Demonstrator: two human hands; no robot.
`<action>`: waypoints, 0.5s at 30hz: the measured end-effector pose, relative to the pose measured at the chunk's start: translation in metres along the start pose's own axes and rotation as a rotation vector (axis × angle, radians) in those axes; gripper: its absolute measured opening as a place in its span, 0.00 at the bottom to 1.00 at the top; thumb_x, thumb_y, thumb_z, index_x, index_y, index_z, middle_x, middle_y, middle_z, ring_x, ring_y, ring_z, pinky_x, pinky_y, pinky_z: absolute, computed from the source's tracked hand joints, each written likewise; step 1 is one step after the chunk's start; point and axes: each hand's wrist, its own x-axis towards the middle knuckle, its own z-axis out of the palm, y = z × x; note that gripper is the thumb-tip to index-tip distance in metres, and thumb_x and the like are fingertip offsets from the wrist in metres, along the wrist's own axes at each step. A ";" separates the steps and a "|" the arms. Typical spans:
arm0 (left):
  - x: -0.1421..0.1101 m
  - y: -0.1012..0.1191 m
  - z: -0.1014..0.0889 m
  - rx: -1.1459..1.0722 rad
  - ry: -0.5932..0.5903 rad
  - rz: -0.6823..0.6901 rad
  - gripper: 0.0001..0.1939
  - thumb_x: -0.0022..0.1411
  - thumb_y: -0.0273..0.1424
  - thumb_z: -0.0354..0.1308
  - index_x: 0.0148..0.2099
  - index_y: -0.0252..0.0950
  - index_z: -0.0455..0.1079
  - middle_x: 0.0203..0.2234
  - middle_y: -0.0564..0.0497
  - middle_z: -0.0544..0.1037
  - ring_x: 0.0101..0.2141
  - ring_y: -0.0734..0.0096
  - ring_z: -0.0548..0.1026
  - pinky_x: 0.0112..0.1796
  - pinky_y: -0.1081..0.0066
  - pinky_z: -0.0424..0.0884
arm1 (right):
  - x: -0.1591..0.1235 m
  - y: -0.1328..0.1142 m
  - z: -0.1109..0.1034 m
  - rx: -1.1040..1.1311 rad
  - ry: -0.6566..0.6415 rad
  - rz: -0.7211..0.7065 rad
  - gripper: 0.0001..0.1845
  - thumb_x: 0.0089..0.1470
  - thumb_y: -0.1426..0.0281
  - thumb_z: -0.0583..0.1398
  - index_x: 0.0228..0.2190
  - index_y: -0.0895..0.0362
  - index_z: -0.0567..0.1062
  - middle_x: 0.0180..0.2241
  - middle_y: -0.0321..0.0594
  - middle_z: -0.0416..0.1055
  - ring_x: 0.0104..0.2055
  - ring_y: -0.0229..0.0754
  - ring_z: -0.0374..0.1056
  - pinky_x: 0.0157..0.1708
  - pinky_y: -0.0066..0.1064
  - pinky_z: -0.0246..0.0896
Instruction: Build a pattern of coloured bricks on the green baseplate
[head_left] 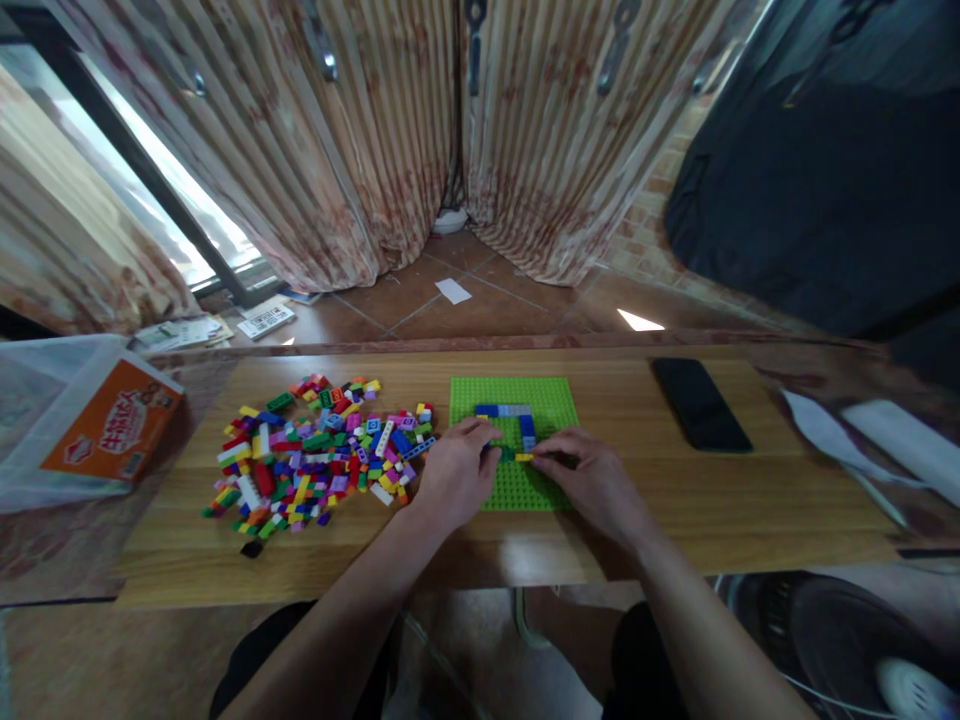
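A green studded baseplate (555,395) lies on the wooden table in front of me. On it, blue and grey toy bricks (528,428) form a row along the back and a side running toward me on the right. My right hand (585,470) reaches in from the right, fingertips pinched at a small yellow brick (523,457) at the near end of that side. My left hand (461,470) rests over the plate's left part, fingers curled close to the bricks there. What lies under its fingertips is hidden.
A heap of mixed colourful bricks (322,455) spreads over the table's left part. A black phone (699,405) lies to the right. A plastic bag with an orange label (112,425) stands at the far left. Papers (847,440) lie beyond the table's right end.
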 end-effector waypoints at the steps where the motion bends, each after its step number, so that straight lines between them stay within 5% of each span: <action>1: 0.000 0.000 0.001 0.001 0.001 0.003 0.09 0.59 0.24 0.57 0.41 0.38 0.73 0.41 0.47 0.78 0.43 0.62 0.76 0.46 0.63 0.73 | 0.000 0.000 0.001 -0.006 0.011 0.001 0.08 0.53 0.63 0.62 0.32 0.51 0.81 0.33 0.38 0.75 0.36 0.41 0.71 0.40 0.35 0.64; 15: 0.000 0.009 0.020 0.060 0.093 -0.070 0.04 0.57 0.33 0.65 0.34 0.37 0.76 0.38 0.49 0.77 0.41 0.63 0.75 0.44 0.62 0.71 | 0.004 0.001 0.005 0.042 0.008 0.071 0.07 0.50 0.64 0.63 0.31 0.54 0.78 0.30 0.37 0.76 0.33 0.41 0.71 0.37 0.34 0.63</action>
